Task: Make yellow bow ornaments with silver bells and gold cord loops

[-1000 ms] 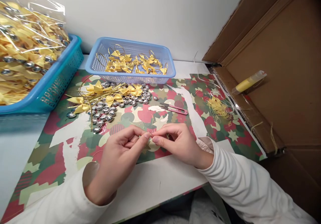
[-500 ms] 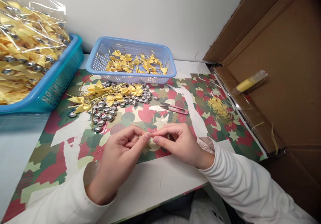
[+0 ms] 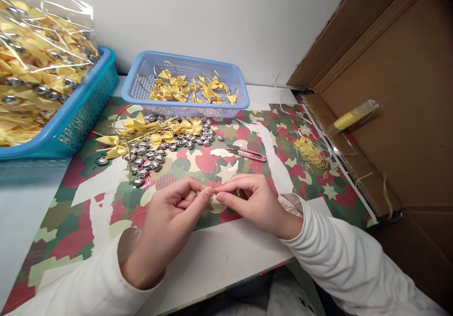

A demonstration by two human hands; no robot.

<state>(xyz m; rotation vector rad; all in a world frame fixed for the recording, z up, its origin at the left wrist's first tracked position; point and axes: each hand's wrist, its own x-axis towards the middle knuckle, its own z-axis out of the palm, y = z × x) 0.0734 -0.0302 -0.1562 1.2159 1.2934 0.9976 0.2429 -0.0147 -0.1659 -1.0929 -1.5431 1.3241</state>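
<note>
My left hand (image 3: 177,217) and my right hand (image 3: 251,200) meet fingertip to fingertip above the near part of the table. Each pinches thumb against forefinger on a thin thread (image 3: 214,189), of which only a tiny piece shows between them. A fine strand curves out at the left of my left hand. Beyond the hands lie silver beads (image 3: 150,155) in a loose pile, with yellow ribbon bows (image 3: 116,147) and gold cords (image 3: 152,131) on top. Thread snips (image 3: 247,153) with a pink handle rest just past my right hand.
A blue basket (image 3: 184,106) at the back holds bows with gold loops. At left, a larger blue basket (image 3: 95,98) carries a clear bag (image 3: 46,65) of bows and beads. Yellow thread scraps (image 3: 309,151) lie at right, beside a cardboard wall (image 3: 396,80) with a yellow-filled tube (image 3: 354,116).
</note>
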